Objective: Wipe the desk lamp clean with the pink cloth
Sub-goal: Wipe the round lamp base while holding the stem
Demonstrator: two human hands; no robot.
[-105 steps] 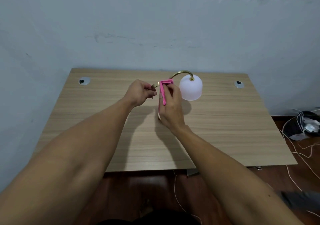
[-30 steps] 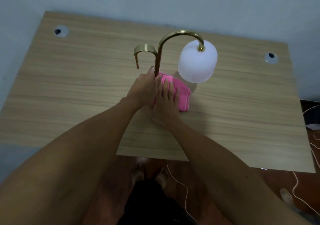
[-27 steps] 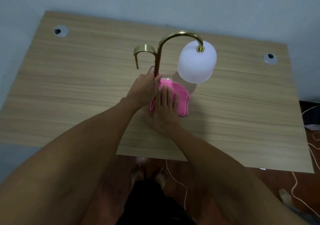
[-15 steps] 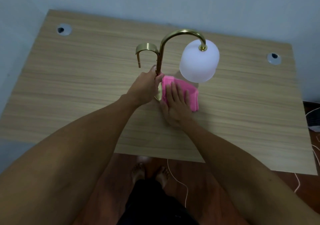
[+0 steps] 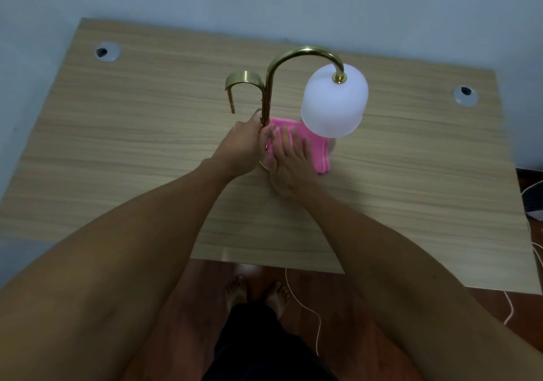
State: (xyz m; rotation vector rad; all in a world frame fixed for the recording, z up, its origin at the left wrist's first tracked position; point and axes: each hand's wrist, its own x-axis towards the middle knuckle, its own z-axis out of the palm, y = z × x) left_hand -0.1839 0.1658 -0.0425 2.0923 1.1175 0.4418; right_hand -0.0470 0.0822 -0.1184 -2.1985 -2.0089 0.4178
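Desk lamp [image 5: 269, 95] is stood upright near the middle of the wooden worktop [image 5: 117, 145], slightly toward the back edge. Brass stem is curved over to the right at the top, and a frosted white shade [image 5: 334, 103] is hung from its end. A shorter brass hook [image 5: 241, 79] is branched off to the left of the stem, pointing down.

Left hand [image 5: 245, 145] is wrapped around the lower stem; grip is clamped on it, thumb up along the left side of the brass, fingertips curled in on the right.

Pink cloth [image 5: 318, 151] is laid flat at the foot of the lamp, just right of the stem and partly under the shade. Right hand [image 5: 289, 166] is pressed flat on top of it, fingers spread and extended, palm down. Grip is apart, nothing pinched; cloth is only held down by the flat hand. A sliver of the brass base [image 5: 263, 164] is seen between the two hands; the rest is covered by hand and cloth.

Two round cable grommets are set in the worktop, one at back left [image 5: 107, 51], one at back right [image 5: 465, 95]. Bare feet [image 5: 255, 292] and a thin white cable [image 5: 311, 316] are seen on the reddish floor below the front edge. More cables are visible at the far right edge [image 5: 533, 242].
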